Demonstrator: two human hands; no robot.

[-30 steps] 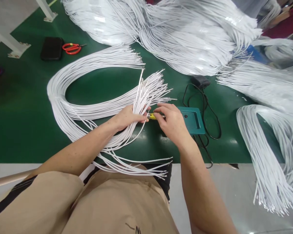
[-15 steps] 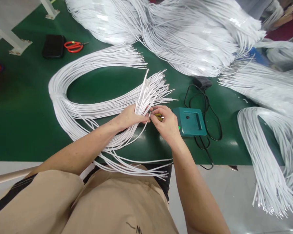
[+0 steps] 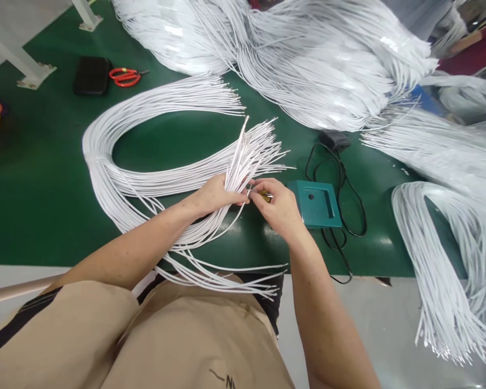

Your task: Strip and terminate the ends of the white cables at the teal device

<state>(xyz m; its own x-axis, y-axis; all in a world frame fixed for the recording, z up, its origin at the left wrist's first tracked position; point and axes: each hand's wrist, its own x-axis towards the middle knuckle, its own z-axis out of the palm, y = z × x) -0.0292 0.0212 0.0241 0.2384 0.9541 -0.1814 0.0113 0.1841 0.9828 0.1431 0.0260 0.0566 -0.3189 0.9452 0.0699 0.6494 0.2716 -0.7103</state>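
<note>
My left hand is closed round a bunch of white cables, whose ends fan upward above the fingers. Close beside it, my right hand pinches something small with thumb and index finger at a single cable; the fingertips nearly meet those of my left hand. Small yellow and metallic pieces show inside the curled right fingers, too small to identify. A large looped bundle of white cables lies on the green table behind and left of my hands.
A teal device with a black cord sits right of my right hand. Red-handled scissors and a black box lie at the back left. Large cable heaps cover the back; another bundle hangs over the right edge.
The view has shifted slightly. Both hands stay at nearly the same place on the cables, and the yellow piece within the right hand shows at a slightly different angle.
</note>
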